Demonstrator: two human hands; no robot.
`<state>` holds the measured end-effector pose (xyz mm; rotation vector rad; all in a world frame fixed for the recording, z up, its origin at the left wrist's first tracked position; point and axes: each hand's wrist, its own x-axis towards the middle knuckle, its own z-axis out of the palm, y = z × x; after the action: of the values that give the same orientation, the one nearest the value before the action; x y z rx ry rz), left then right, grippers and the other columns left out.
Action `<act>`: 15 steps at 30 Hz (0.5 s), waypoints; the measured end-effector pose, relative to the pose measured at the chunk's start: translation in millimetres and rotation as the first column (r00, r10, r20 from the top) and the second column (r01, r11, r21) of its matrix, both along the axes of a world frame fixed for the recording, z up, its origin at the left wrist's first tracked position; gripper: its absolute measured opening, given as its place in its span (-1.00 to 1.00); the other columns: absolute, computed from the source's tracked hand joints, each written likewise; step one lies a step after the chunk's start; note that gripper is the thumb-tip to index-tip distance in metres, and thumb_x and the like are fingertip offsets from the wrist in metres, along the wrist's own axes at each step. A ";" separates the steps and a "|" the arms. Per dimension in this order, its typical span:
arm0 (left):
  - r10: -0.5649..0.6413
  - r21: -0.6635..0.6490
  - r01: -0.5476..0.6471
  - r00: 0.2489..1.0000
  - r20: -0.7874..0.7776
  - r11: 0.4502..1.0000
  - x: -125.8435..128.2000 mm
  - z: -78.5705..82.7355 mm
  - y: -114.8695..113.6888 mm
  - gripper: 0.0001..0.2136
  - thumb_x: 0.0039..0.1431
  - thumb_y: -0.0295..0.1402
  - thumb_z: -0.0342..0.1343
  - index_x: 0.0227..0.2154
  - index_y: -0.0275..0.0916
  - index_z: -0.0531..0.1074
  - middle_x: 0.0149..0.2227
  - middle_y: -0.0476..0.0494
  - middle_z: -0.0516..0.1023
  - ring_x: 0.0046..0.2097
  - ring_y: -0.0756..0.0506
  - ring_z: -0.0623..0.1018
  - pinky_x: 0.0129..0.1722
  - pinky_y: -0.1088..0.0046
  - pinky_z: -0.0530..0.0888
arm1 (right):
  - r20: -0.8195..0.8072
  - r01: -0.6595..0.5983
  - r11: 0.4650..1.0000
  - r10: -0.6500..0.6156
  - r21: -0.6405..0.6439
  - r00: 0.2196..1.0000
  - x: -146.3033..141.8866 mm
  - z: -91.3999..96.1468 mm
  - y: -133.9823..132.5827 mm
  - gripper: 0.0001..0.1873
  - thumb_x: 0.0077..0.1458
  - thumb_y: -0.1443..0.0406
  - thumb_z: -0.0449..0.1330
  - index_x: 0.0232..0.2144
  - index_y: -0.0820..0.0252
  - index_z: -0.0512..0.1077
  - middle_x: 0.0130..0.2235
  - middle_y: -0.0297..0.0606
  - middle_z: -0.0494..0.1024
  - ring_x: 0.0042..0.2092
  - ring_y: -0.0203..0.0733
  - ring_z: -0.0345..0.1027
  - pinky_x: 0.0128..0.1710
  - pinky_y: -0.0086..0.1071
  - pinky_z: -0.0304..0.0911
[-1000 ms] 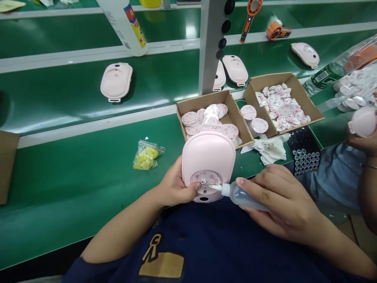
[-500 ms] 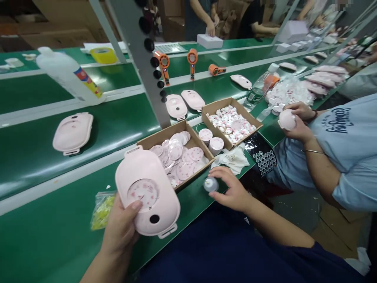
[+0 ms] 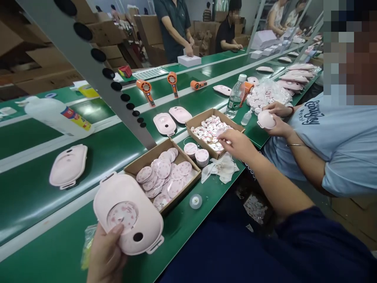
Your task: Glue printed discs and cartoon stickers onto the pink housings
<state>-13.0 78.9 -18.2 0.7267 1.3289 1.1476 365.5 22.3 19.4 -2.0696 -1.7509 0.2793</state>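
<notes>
My left hand (image 3: pixel 107 249) grips a pale pink plastic lid (image 3: pixel 141 218), tilted toward me, with the thumb by its round recess. A round printed disc (image 3: pixel 125 214) lies in that recess, and a black oval spot is below it. Over a cardboard box (image 3: pixel 240 129) of small white-and-pink printed pieces (image 3: pixel 206 127) is my right hand (image 3: pixel 237 145). Its fingertips are pinched together among the pieces; what they hold, if anything, is hidden. Between my hands stands another cardboard box (image 3: pixel 179 188) full of round printed discs (image 3: pixel 163 168). A small clear dropper bottle (image 3: pixel 195 201) stands at the bench's front.
Stacked round discs (image 3: pixel 202 157) and a crumpled white cloth (image 3: pixel 225 167) lie between boxes and bench edge. A slanted grey post (image 3: pixel 118 84) crosses the left. More pink lids (image 3: pixel 69 165) and orange handheld fans (image 3: pixel 144 88) are beyond. At right a co-worker's hands (image 3: pixel 279 122) hold a pink part.
My right hand has left the small dropper bottle and moved away to the box of small pieces, its fingers closing. My left hand keeps the pink lid. The view has tilted up.
</notes>
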 end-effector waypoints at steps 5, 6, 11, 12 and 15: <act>-0.112 0.026 0.112 0.994 -0.008 0.993 -10.4 -9.5 3.8 -0.48 -0.48 -0.34 0.41 -0.27 -0.14 0.51 -0.45 0.05 0.60 -0.41 -0.13 0.54 -0.39 0.43 0.59 | 0.124 -0.004 0.871 0.075 -0.491 0.989 35.1 13.4 67.7 -0.74 0.25 0.22 0.20 -0.08 0.26 0.46 -0.03 -0.12 0.51 -0.04 -0.08 0.43 -0.01 -0.12 0.37; -0.130 0.024 0.130 0.991 -0.014 0.991 -11.7 -10.8 4.1 -0.47 -0.47 -0.32 0.41 -0.25 -0.14 0.50 -0.45 0.03 0.60 -0.38 -0.16 0.56 -0.34 0.36 0.60 | 0.140 -0.005 0.824 0.103 -0.567 0.985 33.7 11.6 76.6 -0.70 0.25 0.19 0.20 -0.04 0.24 0.44 -0.02 -0.16 0.51 -0.05 -0.12 0.43 -0.03 -0.12 0.39; -0.093 0.045 0.095 0.995 -0.043 0.994 -6.8 -7.7 1.7 -0.43 -0.48 -0.29 0.38 -0.22 -0.14 0.47 -0.42 -0.03 0.61 -0.18 -0.33 0.60 -0.20 0.22 0.61 | 0.215 0.016 0.669 0.215 -0.743 0.953 21.3 7.9 96.4 -0.64 0.26 0.18 0.19 0.04 0.21 0.39 0.06 -0.15 0.46 0.00 -0.09 0.42 -0.01 -0.08 0.40; -0.090 0.044 0.092 0.995 -0.045 0.995 -4.8 -6.0 1.0 -0.43 -0.49 -0.29 0.38 -0.22 -0.15 0.46 -0.41 -0.03 0.61 -0.16 -0.35 0.60 -0.20 0.21 0.61 | 0.224 0.020 0.655 0.229 -0.755 0.947 20.3 8.5 96.9 -0.64 0.26 0.19 0.19 0.05 0.21 0.38 0.06 -0.14 0.45 0.01 -0.09 0.41 -0.01 -0.08 0.40; -0.088 0.027 0.089 0.995 -0.040 0.996 -0.9 -1.7 -1.0 -0.41 -0.51 -0.30 0.37 -0.22 -0.16 0.45 -0.41 -0.05 0.61 -0.16 -0.36 0.60 -0.23 0.21 0.61 | 0.243 0.023 0.642 0.257 -0.767 0.935 20.6 9.0 94.5 -0.65 0.26 0.19 0.20 0.03 0.23 0.39 0.05 -0.15 0.46 0.00 -0.09 0.42 -0.01 -0.08 0.40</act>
<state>-13.9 77.9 -19.9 0.8247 1.3024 1.0880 386.0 116.8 28.4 -2.6987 -2.2431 0.9005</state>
